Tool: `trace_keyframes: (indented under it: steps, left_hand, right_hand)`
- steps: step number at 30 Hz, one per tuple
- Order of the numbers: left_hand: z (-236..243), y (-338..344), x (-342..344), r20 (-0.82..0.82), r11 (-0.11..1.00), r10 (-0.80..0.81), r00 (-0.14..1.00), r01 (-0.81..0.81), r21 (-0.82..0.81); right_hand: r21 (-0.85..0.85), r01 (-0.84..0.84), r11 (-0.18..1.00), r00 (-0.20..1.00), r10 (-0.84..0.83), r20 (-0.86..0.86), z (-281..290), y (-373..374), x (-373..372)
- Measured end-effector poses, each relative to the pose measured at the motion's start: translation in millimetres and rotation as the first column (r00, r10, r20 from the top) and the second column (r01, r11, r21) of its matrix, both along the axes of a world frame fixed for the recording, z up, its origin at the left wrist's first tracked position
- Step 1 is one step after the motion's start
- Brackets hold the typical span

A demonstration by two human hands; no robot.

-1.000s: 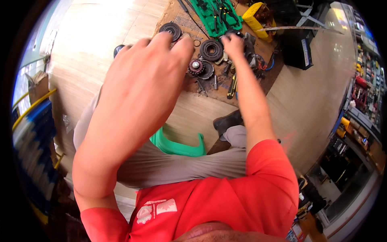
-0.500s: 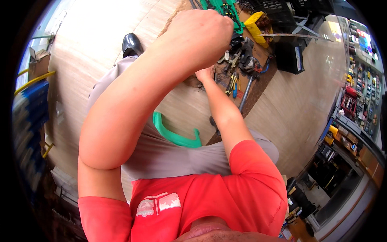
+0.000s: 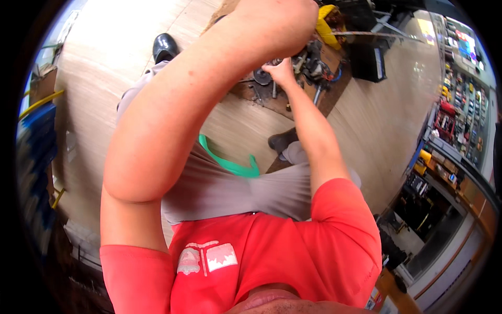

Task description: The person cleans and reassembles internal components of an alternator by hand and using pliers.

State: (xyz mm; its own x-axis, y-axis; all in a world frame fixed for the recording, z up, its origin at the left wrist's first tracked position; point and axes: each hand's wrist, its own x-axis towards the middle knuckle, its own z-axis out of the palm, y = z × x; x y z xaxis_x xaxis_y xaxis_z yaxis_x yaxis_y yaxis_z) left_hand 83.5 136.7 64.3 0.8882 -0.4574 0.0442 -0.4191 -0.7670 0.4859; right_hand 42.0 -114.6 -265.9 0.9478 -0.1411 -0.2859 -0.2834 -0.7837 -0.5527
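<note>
My left arm point(image 3: 172, 99) crosses the upper left of the view, close to the camera. My left hand point(image 3: 293, 26) reaches the top edge; its fingers are cut off or out of sight. Lower down, my right hand point(image 3: 282, 73) is over a pile of tools on a brown board, its thumb pointing left near a dark round disc point(image 3: 262, 77). The rest of its fingers cannot be made out. Just right of that hand lies a grey and black tool point(image 3: 316, 68) with a blue cord or hose. Short metal tools point(image 3: 274, 90) lie below the disc.
A yellow bin point(image 3: 326, 26) stands beyond the tools, with a black box point(image 3: 368, 63) to its right. A green curved strip point(image 3: 227, 163) lies by my lap. Blue stacked items point(image 3: 39, 136) line the left side; stocked shelves point(image 3: 468, 94) are at the far right.
My right hand has shifted up and right among the tools, uncovering the disc. My left hand has moved up and right, partly out of view. The whole view has shifted slightly.
</note>
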Motion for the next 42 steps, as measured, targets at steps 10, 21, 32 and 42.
trace_keyframes:
  steps: [10, 21, 32, 42]
  left_hand:
    - [-33, -62, -15, -0.188, 0.858, -0.063, 0.98, -0.043, -0.512]
    - [-53, -114, -59, -0.694, 0.352, -0.714, 0.094, -0.809, -0.472]
    - [-34, -81, 30, -0.697, -0.059, -0.479, 0.533, -0.812, -0.58]
    - [-21, -45, 32, -0.706, -0.133, -0.253, 0.661, -0.747, -0.652]
  right_hand:
    - [0.323, -0.126, 0.938, 0.953, 0.023, 0.302, 287, -44, -66]
    - [0.612, -0.222, 0.76, 0.916, -0.052, 0.397, 272, -5, -78]
    - [-0.024, 0.203, 0.979, 0.976, -0.205, -0.077, 6, -43, -64]
    - [-0.335, -0.001, 0.942, 0.88, -0.159, -0.448, -105, 17, -125]
